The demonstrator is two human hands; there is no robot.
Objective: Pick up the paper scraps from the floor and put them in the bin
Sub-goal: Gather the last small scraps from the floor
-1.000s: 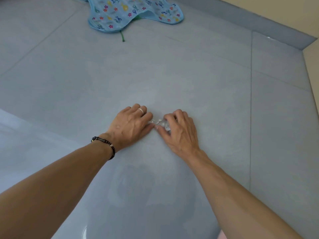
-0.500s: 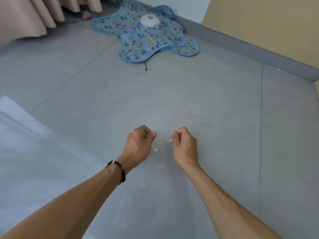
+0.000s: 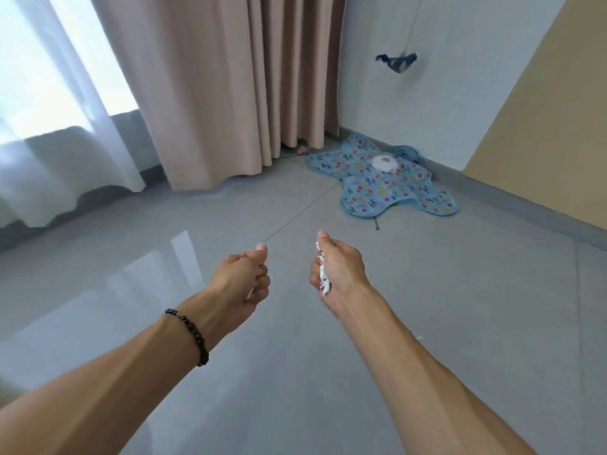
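1. A person's right hand (image 3: 340, 269) curls shut around white paper scraps (image 3: 322, 277), which poke out between the fingers.
2. The left hand (image 3: 244, 275) pinches a smaller scrap (barely visible) under curled fingers.
3. One stray fleck (image 3: 419, 337) lies on the floor (image 3: 460, 290) at four o'clock.
4. No bin is in sight; both fists should probably be kept tight while carrying.

No words, numbers, brands or signs can be read anywhere; the white torn paper scraps (image 3: 323, 280) clutched in the right hand (image 3: 341, 270) carry dark marks too small to make out. The blue star-shaped fabric mat (image 3: 387, 185), well beyond both hands, bears only small coloured figures and stars, no lettering.
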